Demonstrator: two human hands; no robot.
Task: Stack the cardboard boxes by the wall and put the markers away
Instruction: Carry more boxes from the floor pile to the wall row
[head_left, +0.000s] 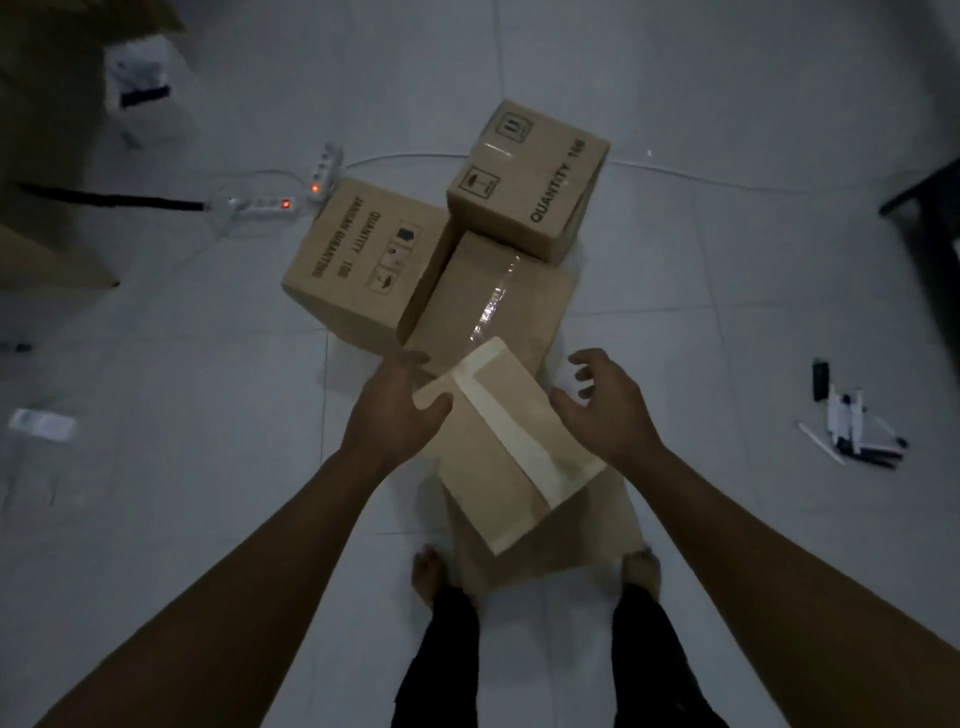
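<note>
Both forearms reaching down, left hand (392, 410) spread, thumb touching taped small box (511, 441) tilted atop floor box, right hand (605, 402) spread just beside it, three more cardboard boxes (498, 244) clustered beyond, markers (852, 423) scattered on tiled floor (727, 338) far right, power strips (291, 195) behind.

The far box (530, 179) reads "QUANTITY 100" beside handling symbols. The left box (363, 260) reads "QUANTITY 100" too; its other line is unclear.

You are standing over matt brown cardboard boxes (363, 260), one sealed with glossy clear tape (493, 301) that is catching light, another with dull paper tape (514, 431); smooth pale floor tiles (727, 312) are showing a faint sheen beneath plastic markers (852, 426).
</note>
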